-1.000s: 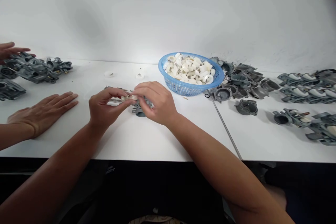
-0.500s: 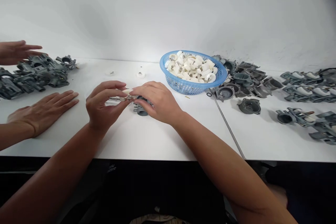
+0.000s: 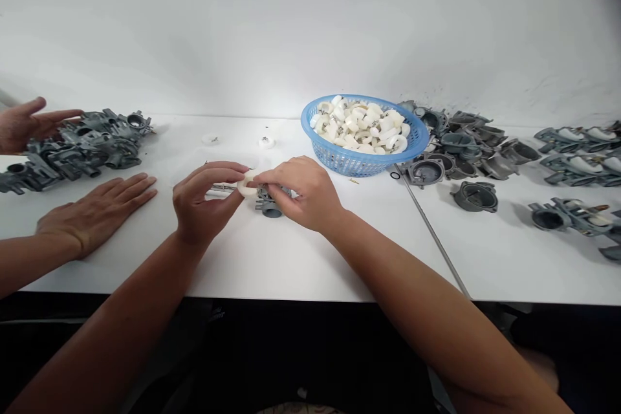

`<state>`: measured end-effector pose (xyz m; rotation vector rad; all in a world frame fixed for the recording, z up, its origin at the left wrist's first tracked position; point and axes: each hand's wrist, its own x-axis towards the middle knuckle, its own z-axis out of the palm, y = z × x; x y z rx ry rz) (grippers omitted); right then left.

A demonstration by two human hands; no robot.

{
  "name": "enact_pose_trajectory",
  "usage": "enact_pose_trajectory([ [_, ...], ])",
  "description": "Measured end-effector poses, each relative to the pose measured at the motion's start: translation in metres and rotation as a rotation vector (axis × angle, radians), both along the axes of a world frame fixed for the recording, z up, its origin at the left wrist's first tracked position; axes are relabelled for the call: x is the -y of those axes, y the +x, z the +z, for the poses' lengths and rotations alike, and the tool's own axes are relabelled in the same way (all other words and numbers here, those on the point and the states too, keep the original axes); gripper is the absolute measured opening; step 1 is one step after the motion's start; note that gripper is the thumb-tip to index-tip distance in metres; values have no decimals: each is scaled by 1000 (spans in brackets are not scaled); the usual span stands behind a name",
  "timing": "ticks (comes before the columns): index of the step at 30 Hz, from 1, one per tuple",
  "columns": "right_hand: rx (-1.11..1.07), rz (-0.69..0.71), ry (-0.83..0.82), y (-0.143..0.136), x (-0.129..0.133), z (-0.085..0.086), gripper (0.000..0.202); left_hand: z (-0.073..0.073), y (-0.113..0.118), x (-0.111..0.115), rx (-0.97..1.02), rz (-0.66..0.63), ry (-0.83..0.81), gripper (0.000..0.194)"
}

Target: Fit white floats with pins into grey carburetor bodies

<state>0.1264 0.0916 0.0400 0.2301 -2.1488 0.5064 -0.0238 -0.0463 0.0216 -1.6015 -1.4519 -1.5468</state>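
My left hand [image 3: 206, 197] pinches a white plastic float [image 3: 247, 185] between thumb and fingers. Beside it, my right hand [image 3: 308, 191] has its fingertips at the float's right edge, over a grey metal carburetor body [image 3: 270, 207] on the white table. The right fingers partly cover that body. A thin metal tool [image 3: 219, 189] lies behind my left fingers. Farther back are another white float [image 3: 266, 142] and a small white piece [image 3: 210, 140].
A blue basket [image 3: 359, 165] holds many white floats. Grey metal bowls [image 3: 475, 196] and parts lie right of it, with float-fitted bodies [image 3: 572, 215] farther right. Another person's hands [image 3: 99, 213] flank piled carburetor bodies [image 3: 90, 142] at left. A brass pin [image 3: 354, 181] is near the basket.
The float between my hands has turned, and its ring shape shows more. The whole view has shifted, so things appear farther right. The other person's far hand is more spread.
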Motion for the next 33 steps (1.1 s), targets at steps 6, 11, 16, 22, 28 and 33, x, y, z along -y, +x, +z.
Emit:
enact_pose_trajectory([
  [6, -30, -174, 50, 3, -1, 2, 28, -1, 3, 5, 27, -31, -135, 47],
  [11, -25, -186, 98, 1, -1, -1, 29, -3, 1, 6, 38, -32, -157, 48],
  [16, -36, -173, 74, 1, 2, -1, 25, -3, 5, 4, 72, -43, -137, 45],
  [22, 46, -103, -11, 3, -4, 3, 29, -1, 8, 4, 99, -114, -165, 47],
  [28, 105, -1, -43, 2, -15, 2, 29, 0, 5, 2, 46, -139, -254, 47],
  [33, 185, 49, -11, 1, -18, 4, 27, -1, 3, 2, 49, -139, -302, 49],
])
